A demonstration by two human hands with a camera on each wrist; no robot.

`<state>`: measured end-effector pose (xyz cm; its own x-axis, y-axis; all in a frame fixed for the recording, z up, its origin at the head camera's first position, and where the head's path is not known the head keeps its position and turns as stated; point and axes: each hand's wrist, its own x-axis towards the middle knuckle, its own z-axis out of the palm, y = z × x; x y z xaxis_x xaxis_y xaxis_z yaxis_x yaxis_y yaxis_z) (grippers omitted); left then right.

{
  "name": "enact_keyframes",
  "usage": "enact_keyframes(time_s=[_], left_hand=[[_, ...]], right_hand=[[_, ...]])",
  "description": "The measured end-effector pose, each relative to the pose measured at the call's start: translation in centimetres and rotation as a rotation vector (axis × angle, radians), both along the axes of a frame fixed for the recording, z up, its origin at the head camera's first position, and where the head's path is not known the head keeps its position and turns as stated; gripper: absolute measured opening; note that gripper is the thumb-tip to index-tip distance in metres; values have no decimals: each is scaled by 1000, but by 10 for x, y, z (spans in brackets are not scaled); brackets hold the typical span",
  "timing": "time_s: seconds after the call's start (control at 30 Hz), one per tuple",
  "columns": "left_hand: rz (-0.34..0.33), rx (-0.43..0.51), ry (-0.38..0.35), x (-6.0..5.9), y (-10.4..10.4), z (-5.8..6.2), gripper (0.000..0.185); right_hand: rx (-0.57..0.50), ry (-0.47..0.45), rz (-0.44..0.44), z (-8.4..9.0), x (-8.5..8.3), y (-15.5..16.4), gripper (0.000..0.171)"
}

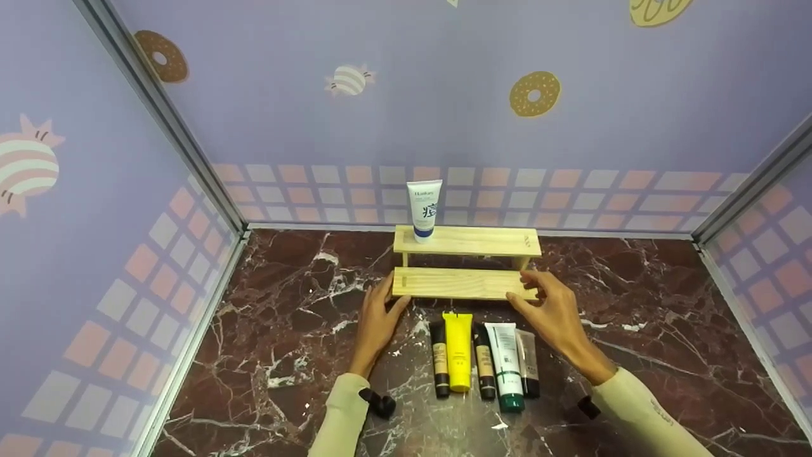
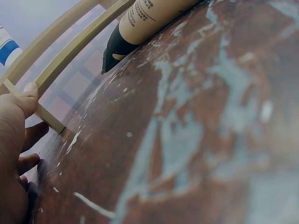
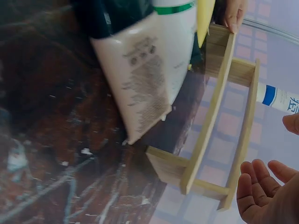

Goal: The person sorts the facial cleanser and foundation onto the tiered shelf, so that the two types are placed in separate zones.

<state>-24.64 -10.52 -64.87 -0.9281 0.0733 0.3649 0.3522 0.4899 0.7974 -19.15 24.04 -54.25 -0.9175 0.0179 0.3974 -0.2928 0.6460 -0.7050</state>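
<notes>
A two-tier wooden stand (image 1: 466,283) has a low front board and a higher back board. A white tube with a blue cap (image 1: 424,209) stands cap-down at the left of the upper board. My left hand (image 1: 378,317) grips the stand's left end, its thumb (image 2: 31,88) on the lower board's corner. Around the stand's right end, my right hand (image 1: 550,311) has its fingers spread. In the right wrist view that hand (image 3: 268,191) shows loosely bent fingers with nothing between them, beside the stand (image 3: 210,112).
In front of the stand lies a row of tubes: a black-and-beige one (image 1: 440,358), a yellow one (image 1: 458,352), another black-and-beige one (image 1: 484,362), a white one with green cap (image 1: 506,358) and a greyish one (image 1: 528,362). Patterned panels (image 1: 444,114) enclose the marbled tabletop (image 1: 273,355).
</notes>
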Motion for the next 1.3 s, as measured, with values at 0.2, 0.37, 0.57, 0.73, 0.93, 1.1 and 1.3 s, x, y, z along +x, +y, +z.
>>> enact_keyframes(time_s=[0.2,0.37,0.57,0.73,0.93,1.1,1.3], left_hand=[[1,3,-6,0,0,0,71],[-1,4,4,-1,0,0,71],[-3,-2,-14,-1,-2,-1,72],[3,-1,-14,-1,-2,0,71],[3,0,-2,-2,-2,-1,70],[-2,7,-6,-1,-1,-1,70],[1,6,-10,0,0,0,71]], right_hand=[[5,-70,-9,-12,10,6,48],[-9,-108,16,-24,18,8,47],[-26,-127,34,-38,27,8,42],[-15,-141,39,-46,33,9,43],[-2,-155,83,-55,35,12,46],[62,-200,127,-61,34,15,54],[128,-242,179,-66,31,18,61]])
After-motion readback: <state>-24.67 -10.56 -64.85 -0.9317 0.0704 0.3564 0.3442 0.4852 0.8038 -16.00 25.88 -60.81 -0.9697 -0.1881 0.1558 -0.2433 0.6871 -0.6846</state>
